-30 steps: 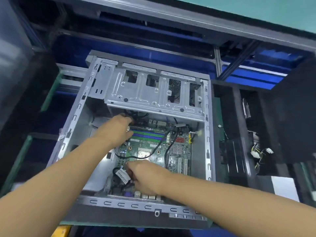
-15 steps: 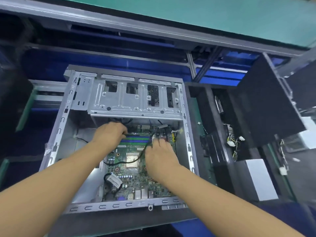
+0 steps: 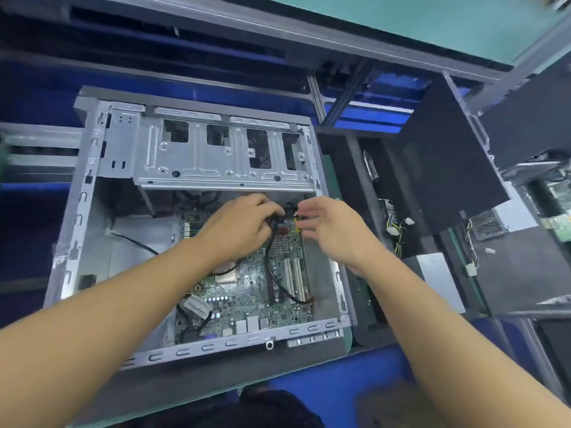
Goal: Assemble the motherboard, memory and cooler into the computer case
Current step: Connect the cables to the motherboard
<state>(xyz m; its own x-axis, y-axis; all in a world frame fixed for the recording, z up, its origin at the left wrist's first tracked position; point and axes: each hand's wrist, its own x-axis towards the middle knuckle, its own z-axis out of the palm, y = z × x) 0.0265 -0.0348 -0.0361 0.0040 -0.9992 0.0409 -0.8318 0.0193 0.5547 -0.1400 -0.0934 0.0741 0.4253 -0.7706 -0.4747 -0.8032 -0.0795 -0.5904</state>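
Motherboard (image 3: pixel 256 291) lies flat inside the open computer case (image 3: pixel 83 211), where the left hand (image 3: pixel 238 225) curls its fingers round a black cable (image 3: pixel 293 299) near the board's far edge, the right hand (image 3: pixel 329 225) hovering just beside, fingers loosely spread, holding nothing.

Both bare forearms reaching from the lower corners toward frame centre, left hand (image 3: pixel 239 225) knuckles up, fingers curled and pinching a black cable (image 3: pixel 269 242), right hand (image 3: pixel 335 233) just beside it, fingers loosely straight, pointing left
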